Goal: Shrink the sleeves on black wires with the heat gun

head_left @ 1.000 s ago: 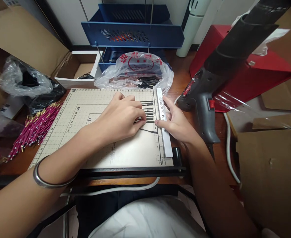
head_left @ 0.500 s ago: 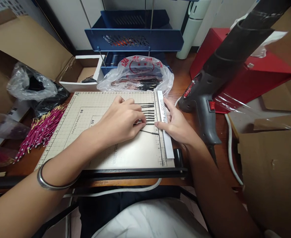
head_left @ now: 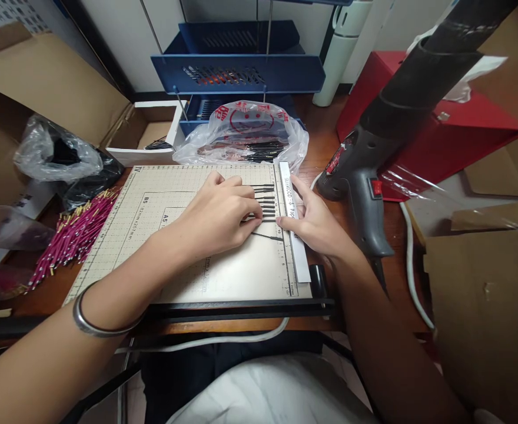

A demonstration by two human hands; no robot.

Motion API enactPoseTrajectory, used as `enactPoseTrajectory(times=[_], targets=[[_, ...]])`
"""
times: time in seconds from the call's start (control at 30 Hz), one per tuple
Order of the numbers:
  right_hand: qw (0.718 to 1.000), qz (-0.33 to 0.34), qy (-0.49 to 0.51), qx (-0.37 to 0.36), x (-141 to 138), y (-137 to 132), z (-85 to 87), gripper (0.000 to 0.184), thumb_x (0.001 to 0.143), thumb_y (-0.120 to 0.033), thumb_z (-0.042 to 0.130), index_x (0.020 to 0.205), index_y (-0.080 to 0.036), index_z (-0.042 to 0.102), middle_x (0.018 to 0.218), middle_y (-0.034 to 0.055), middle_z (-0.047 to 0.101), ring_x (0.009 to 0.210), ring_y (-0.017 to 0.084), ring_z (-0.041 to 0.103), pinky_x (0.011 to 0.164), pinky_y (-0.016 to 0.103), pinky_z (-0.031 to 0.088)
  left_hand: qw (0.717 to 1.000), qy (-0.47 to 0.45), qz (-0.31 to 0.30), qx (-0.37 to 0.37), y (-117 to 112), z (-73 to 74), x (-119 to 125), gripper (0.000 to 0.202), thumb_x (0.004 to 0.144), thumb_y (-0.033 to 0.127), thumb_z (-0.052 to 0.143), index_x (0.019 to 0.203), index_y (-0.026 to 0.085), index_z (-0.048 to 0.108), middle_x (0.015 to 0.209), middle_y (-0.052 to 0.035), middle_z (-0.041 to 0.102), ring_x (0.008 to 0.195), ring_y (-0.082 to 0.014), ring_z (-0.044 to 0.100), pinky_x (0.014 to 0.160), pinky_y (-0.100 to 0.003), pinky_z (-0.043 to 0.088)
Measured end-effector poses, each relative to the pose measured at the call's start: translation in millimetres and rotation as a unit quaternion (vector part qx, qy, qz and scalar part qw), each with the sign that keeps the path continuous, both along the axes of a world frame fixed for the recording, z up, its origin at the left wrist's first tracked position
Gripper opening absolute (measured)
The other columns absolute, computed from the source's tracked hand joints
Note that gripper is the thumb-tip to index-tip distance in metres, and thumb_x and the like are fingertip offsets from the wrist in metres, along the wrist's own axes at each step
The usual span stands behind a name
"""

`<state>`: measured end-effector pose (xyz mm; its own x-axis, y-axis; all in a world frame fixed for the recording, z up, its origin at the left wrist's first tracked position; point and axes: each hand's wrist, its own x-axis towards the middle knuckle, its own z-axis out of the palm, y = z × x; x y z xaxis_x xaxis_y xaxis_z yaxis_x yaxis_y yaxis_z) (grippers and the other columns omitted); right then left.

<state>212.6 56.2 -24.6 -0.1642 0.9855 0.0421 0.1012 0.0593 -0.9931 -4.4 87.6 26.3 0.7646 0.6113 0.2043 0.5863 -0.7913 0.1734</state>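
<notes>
My left hand [head_left: 230, 211] is closed in a pinch over a row of thin black wires [head_left: 266, 200] on a cream paper trimmer board [head_left: 236, 271]. Its fingertips are on a wire at the near end of the row; the fingers hide the wires' left parts. Thicker black ends point right toward the printed scale. One loose wire [head_left: 268, 237] lies slanted nearer me. At the board's right edge, my right hand [head_left: 314, 221] rests against the white printed strip [head_left: 301, 265]. Its thumb reaches across the strip to the wire ends, apart from the stretched index finger.
Behind the board are a clear plastic bag [head_left: 285, 126] of black wires, a white box [head_left: 139, 156] and a blue rack [head_left: 241, 73]. Magenta wires [head_left: 71, 235] lie at left. A grey heat gun [head_left: 369, 171] stands at right before a red box [head_left: 475, 135].
My left hand has shifted very slightly right along the wires. My right hand keeps its place at the strip. The view has tilted a little.
</notes>
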Motion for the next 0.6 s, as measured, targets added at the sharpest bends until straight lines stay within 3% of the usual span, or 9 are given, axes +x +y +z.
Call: enactPoseTrajectory(times=[0.6], targets=[[1.000,0.001,-0.002,0.000,-0.6,-1.1,4.6,0.091,0.071,-0.015,0.074,0.157,-0.021,0.047,0.155,0.0108,0.067,0.144,0.035,0.064,0.125,0.053,0.051,1.000,-0.001,-0.001,-0.003,-2.5,1.1,3.1,0.021,0.099,0.025,0.065,0.088,0.021,0.083,0.085,-0.0055,0.077,0.087,-0.0241,0.059,0.081,-0.042,0.029]])
